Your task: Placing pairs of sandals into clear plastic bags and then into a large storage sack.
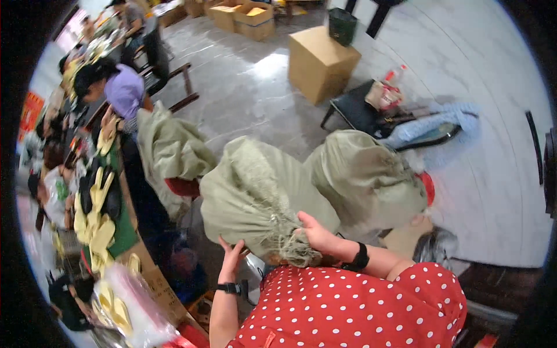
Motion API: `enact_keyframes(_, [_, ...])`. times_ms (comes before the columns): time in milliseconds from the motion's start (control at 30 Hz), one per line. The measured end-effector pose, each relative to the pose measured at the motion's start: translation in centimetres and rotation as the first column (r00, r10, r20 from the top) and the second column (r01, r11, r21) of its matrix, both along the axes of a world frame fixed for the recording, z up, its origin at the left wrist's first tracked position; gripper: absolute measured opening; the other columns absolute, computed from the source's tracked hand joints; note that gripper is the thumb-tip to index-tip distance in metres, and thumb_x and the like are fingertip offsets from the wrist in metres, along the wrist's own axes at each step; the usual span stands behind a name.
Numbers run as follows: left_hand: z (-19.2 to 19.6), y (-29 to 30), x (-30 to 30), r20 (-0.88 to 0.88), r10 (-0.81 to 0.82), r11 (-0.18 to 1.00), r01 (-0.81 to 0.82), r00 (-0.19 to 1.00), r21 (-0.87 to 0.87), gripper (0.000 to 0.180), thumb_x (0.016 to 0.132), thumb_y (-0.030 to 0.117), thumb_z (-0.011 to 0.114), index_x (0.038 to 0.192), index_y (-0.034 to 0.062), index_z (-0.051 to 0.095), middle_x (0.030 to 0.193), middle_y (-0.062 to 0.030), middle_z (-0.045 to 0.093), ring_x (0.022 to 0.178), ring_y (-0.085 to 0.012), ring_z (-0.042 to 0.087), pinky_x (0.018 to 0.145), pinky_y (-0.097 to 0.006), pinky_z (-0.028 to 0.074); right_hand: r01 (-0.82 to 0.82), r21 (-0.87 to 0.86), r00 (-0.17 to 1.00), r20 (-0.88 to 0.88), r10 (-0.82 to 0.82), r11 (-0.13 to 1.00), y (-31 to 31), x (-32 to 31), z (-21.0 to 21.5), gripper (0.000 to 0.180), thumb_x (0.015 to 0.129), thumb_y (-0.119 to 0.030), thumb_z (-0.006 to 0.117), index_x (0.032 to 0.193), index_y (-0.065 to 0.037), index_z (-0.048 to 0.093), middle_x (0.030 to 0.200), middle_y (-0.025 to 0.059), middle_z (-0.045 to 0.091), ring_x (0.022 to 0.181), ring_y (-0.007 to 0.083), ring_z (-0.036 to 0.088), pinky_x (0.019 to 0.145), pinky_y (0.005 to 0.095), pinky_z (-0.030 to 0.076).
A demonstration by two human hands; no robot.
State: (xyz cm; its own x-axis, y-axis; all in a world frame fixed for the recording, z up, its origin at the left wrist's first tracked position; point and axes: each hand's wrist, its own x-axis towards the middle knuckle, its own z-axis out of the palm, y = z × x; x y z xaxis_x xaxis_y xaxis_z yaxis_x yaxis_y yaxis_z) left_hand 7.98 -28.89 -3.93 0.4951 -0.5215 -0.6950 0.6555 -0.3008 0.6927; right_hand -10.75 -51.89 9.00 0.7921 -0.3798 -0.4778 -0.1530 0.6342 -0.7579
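Note:
A bulging grey-green woven sack (255, 180) is right in front of my body, its neck gathered into a frayed bunch (299, 249) facing me. My right hand (318, 233) is closed on the sack beside this bunch, thumb pointing up. At the sack's lower left side, my left hand (231, 254) grips the cloth with thumb and forefinger apart; its other fingers are partly hidden. A second full sack (368, 177) sits against the right side of the first. To the left stands a third sack (171, 145), with a red patch low on it.
A long green-topped table (129, 232) with yellow shoes (100, 232) runs along the left. A person in purple (123, 90) and other people work there. Ahead are a cardboard box (322, 64) bearing a dark bin (342, 27), and a black stool (354, 107) with bags.

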Motion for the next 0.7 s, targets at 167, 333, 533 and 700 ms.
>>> enact_keyframes(167, [0.2, 0.3, 4.1, -0.109, -0.062, 0.989, 0.076, 0.992, 0.130, 0.116, 0.090, 0.021, 0.069, 0.146, 0.0222, -0.032, 0.142, -0.0237, 0.039, 0.114, -0.0327, 0.055, 0.089, -0.049, 0.051, -0.003, -0.173, 1.000, -0.021, -0.001, 0.985, 1.1, 3.3, -1.3, 0.034, 0.080, -0.005, 0.061, 0.113, 0.002, 0.051, 0.106, 0.0114, 0.060, 0.102, 0.0186, 0.052, 0.093, 0.0315, 0.042])
enact_keyframes(333, [1.6, -2.3, 6.1, 0.720, -0.582, 0.796, 0.086, 0.377, 0.599, 0.133, 0.066, 0.025, 0.088, 0.151, 0.0066, -0.012, 0.154, -0.0292, 0.016, 0.141, -0.0416, 0.023, 0.112, -0.052, 0.028, -0.006, -0.180, 1.000, -0.022, 0.002, 0.984, -0.3, 5.2, -2.5, 0.038, 0.083, 0.001, 0.056, 0.121, 0.000, 0.048, 0.111, 0.0077, 0.060, 0.102, 0.0147, 0.054, 0.090, 0.0312, 0.045])
enact_keyframes(533, [8.5, -11.6, 4.4, 0.737, -0.675, 0.665, 0.390, -0.051, 0.636, 0.106, 0.052, 0.019, 0.084, 0.144, 0.0064, 0.034, 0.150, -0.0237, 0.027, 0.141, -0.0419, 0.021, 0.116, -0.056, 0.013, -0.033, -0.320, 0.999, 0.004, 0.036, 0.947, -2.9, 7.0, -4.4, 0.041, 0.082, 0.000, 0.058, 0.121, 0.003, 0.048, 0.116, 0.0113, 0.058, 0.112, 0.0187, 0.052, 0.098, 0.0316, 0.042])
enact_keyframes(700, [5.2, -16.6, 4.2, 0.916, -0.400, 0.859, 0.360, 0.026, 0.365, 0.029, 0.073, 0.027, 0.063, 0.086, 0.0026, 0.056, 0.094, -0.0117, 0.051, 0.098, -0.0326, 0.047, 0.105, -0.050, 0.028, -0.159, -0.360, 0.986, -0.106, 0.129, 0.919, -9.2, 9.0, -4.2, 0.046, 0.079, 0.001, 0.058, 0.123, 0.006, 0.046, 0.120, 0.0132, 0.056, 0.115, 0.0188, 0.050, 0.101, 0.0322, 0.040])
